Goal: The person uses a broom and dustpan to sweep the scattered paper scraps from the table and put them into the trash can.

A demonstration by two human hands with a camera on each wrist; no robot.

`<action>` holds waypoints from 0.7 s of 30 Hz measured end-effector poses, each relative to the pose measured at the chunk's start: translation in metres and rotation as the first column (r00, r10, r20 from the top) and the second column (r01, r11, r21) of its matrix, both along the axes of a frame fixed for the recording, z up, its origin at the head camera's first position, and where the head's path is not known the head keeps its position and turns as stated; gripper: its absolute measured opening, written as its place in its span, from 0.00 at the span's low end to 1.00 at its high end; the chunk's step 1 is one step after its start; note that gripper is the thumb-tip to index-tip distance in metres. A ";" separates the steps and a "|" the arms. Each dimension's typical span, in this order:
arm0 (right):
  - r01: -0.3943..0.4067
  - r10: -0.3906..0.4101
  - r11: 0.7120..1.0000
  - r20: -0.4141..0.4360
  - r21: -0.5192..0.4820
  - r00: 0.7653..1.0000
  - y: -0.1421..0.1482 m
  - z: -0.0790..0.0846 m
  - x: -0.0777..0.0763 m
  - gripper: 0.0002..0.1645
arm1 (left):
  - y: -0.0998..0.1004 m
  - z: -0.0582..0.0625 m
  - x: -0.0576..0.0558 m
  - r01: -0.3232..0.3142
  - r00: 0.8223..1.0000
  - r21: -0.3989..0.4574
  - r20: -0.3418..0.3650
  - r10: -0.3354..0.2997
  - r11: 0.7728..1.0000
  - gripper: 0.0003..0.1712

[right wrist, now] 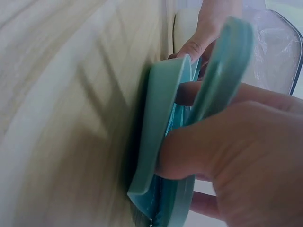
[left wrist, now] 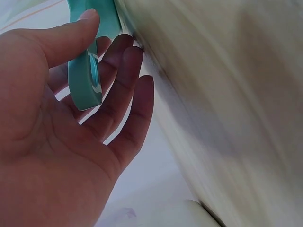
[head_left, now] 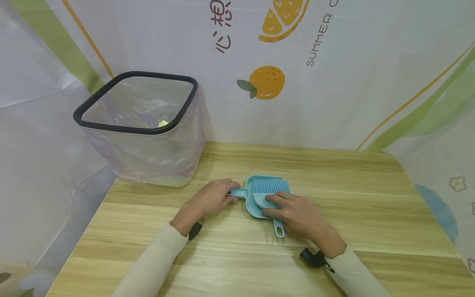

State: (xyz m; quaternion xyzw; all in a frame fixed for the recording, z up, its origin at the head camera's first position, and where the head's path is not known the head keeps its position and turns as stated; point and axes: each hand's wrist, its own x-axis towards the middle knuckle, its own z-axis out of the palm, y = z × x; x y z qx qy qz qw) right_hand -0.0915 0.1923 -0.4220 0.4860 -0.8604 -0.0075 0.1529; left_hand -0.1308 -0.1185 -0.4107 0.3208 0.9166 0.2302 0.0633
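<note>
Wooden worktop (head_left: 334,231) against white backdrop printed with oranges. Blue dustpan (head_left: 256,206) lies flat mid-worktop, small blue brush (head_left: 269,192) nested in it, bristles toward backdrop. Left hand (head_left: 211,200) at dustpan handle (head_left: 237,192): thumb and loosely curled fingers closing round it, palm partly open in left wrist view. Right hand (head_left: 297,214) on brush back, fingers and thumb curled round it, pinching brush. Brush handle (head_left: 279,229) sticks out toward person. Clear bin (head_left: 144,128) with black rim stands at worktop's far left corner, well apart from dustpan.
</note>
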 end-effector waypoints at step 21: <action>-0.018 0.049 0.991 0.234 -0.133 0.971 0.006 0.004 0.000 0.34 | -0.002 0.004 -0.002 -0.007 0.998 -0.008 0.057 0.008 1.000 0.31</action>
